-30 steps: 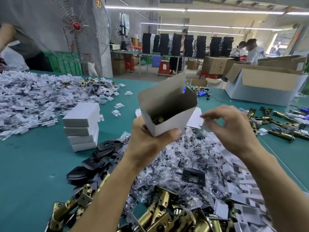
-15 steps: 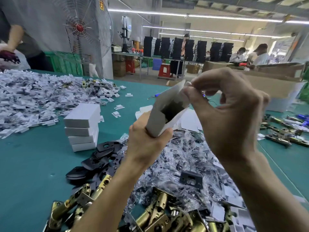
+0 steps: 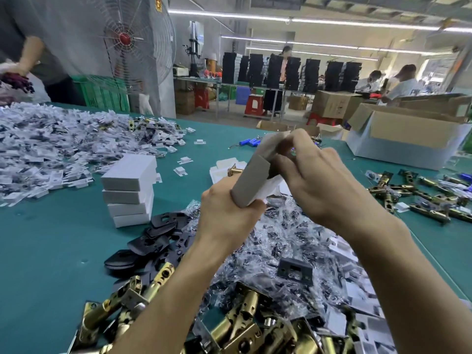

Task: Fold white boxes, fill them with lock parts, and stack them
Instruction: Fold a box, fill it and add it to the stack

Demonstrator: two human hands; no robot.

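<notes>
Held the box [image 3: 251,182] between left hand [image 3: 224,218] and right hand [image 3: 324,180], above the heap of bagged parts [image 3: 281,241] on the table [image 3: 51,251]. Had the stack of boxes [image 3: 130,190] to the left, flat plates [image 3: 153,238] before it, latches [image 3: 242,325] nearest, a paper pile [image 3: 46,144] far left, a carton [image 3: 408,141] behind at right.

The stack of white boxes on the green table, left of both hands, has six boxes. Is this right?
No. The stack of white boxes on the green table, left of the left hand and right hand, has four boxes, not six; the head view shows it.
</notes>
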